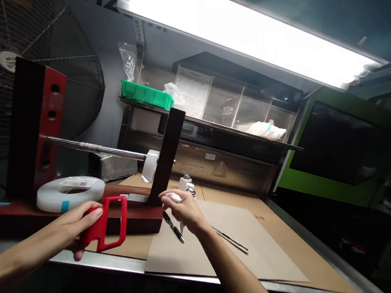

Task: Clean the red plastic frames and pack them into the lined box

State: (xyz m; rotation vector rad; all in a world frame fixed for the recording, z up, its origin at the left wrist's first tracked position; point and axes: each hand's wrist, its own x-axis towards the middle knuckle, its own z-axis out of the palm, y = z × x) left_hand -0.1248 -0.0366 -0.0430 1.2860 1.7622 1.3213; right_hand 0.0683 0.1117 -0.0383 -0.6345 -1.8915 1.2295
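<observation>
My left hand (86, 223) is closed around a red plastic part (123, 223) with a rectangular frame-shaped opening, held in front of the wooden stand. Between the fingers of my right hand (187, 210) is a crumpled white wipe (173, 196), with a tip hanging below the palm. A black pen (174, 227) lies on the cardboard just under that hand. To the right of the pen is a thin metal tool (231, 240), partly behind my forearm. White bottles (185, 181) with metal tops stand behind my right hand, partly hidden.
A dark red stand (50, 122) carries a metal rod (119, 152) with a white roll (149, 165). A larger clear roll (47, 194) lies on its base. Cardboard sheets (261, 251) cover the bench. A shelf behind holds a green tray (146, 95) and plastic bags.
</observation>
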